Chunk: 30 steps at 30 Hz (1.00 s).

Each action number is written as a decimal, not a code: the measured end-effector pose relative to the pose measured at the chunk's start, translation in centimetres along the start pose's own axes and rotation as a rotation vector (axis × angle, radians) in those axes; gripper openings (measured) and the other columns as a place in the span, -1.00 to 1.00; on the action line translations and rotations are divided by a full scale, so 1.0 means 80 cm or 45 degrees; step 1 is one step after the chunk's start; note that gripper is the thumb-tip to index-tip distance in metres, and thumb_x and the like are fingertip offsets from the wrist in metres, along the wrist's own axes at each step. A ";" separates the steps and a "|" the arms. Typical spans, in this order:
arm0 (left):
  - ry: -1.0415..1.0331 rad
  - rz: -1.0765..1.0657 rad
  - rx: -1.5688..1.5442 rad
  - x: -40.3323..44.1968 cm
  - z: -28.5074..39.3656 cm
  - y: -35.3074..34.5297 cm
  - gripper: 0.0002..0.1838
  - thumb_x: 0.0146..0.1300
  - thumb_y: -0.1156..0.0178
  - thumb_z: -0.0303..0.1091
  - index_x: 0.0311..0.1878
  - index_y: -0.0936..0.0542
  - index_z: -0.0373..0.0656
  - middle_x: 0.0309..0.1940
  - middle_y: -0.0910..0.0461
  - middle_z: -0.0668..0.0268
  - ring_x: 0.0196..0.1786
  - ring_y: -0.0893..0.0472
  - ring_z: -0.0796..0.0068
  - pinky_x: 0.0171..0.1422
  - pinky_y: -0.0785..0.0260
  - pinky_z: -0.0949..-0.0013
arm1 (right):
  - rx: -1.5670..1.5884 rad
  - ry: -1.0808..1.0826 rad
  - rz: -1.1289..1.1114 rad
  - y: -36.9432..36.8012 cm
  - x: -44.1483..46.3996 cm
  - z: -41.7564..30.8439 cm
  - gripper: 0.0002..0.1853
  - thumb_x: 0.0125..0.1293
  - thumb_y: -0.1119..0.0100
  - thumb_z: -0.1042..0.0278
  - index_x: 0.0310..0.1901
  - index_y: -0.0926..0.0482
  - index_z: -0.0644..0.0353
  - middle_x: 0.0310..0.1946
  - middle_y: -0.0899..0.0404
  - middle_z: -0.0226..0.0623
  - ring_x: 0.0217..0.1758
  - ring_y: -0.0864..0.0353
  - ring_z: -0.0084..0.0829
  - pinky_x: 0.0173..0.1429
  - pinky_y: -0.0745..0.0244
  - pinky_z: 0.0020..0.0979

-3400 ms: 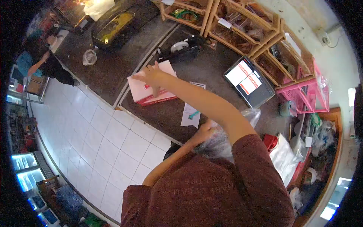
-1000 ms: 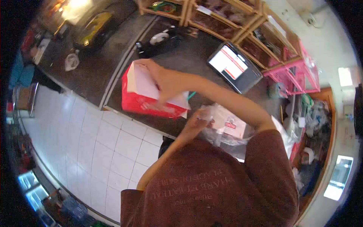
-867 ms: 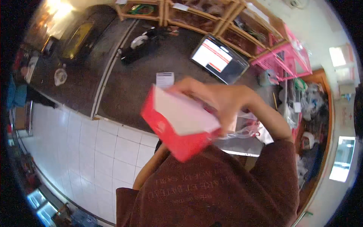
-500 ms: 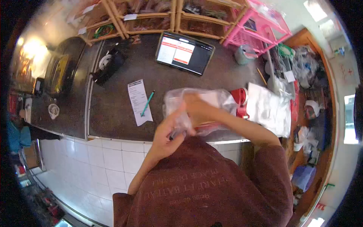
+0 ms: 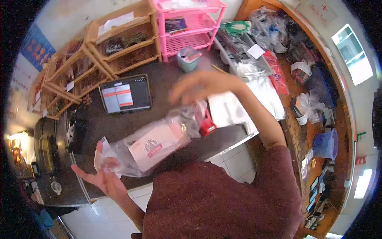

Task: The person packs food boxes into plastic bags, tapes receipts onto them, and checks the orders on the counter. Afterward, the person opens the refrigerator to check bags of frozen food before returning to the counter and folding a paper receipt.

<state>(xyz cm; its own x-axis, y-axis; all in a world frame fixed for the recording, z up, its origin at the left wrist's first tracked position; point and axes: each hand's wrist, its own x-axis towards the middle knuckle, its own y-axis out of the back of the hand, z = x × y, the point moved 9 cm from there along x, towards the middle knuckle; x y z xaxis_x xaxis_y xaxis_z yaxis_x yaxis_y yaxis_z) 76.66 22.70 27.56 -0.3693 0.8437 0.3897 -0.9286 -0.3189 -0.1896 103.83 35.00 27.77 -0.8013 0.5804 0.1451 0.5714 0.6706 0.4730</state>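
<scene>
On my head feed, the printed cardboard box already lies inside the clear plastic bag, on the near side of the tablet; I judge boxing-into-bag done, the bag looking untied. My left hand, near-left of the tablet, touches the bag's end; I can't tell whether it grips. My right hand, blurred, hovers loosely spread and visibly unladen right of the tablet.

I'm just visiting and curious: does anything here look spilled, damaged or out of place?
Nothing looks clearly spilled, damaged or misplaced. The clear bag around the pink box is wrinkled, but thin plastic often looks so. The untidiest spot is perhaps the tangled heap of plastic bags at upper right.
</scene>
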 end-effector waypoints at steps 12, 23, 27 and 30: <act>0.101 0.118 0.085 -0.020 -0.028 -0.003 -0.14 0.04 -0.19 -0.42 0.33 0.12 0.06 0.13 -0.25 -0.01 -0.26 -0.46 0.46 -0.08 -0.36 0.48 | -0.937 -1.068 0.756 0.250 -0.420 0.383 -0.83 -0.09 -0.26 0.35 -0.50 -0.55 0.27 -0.56 -0.54 -0.25 -0.43 -0.52 -0.40 -0.29 -0.39 -0.34; 0.119 -0.030 0.289 -0.015 -0.025 -0.044 -0.16 0.05 -0.15 -0.33 0.32 0.14 -0.11 0.05 -0.34 0.00 -0.32 -0.44 0.52 -0.17 -0.34 0.49 | -0.899 -0.860 1.031 0.327 -0.396 0.290 -0.78 0.02 -0.27 0.26 -0.41 -0.59 0.26 -0.49 -0.60 -0.25 -0.40 -0.57 -0.42 -0.26 -0.42 -0.43; 0.105 -0.007 0.286 -0.017 -0.018 -0.043 -0.18 0.06 -0.13 -0.37 0.32 0.13 -0.12 0.04 -0.34 0.01 -0.37 -0.43 0.54 -0.24 -0.33 0.53 | -0.980 -0.728 1.107 0.343 -0.388 0.257 -0.86 0.08 -0.15 0.37 -0.38 -0.52 0.26 -0.54 -0.54 -0.18 -0.45 -0.55 -0.30 -0.32 -0.41 -0.39; 0.065 -0.014 0.307 -0.020 -0.019 -0.034 -0.18 0.07 -0.13 -0.38 0.32 0.13 -0.10 0.03 -0.34 0.01 -0.39 -0.42 0.55 -0.26 -0.33 0.54 | -1.186 -0.758 1.531 0.364 -0.411 0.228 -0.87 0.07 -0.07 0.47 -0.30 -0.46 0.23 -0.52 -0.49 -0.14 -0.41 -0.51 -0.18 -0.30 -0.38 -0.33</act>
<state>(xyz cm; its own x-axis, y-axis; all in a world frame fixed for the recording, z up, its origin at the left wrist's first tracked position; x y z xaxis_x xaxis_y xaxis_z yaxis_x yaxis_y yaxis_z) 79.79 22.88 26.08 -0.3624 0.8666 0.3430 -0.9166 -0.3980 0.0372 150.06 43.83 20.91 0.3048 0.7671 0.5645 0.3055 -0.6401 0.7049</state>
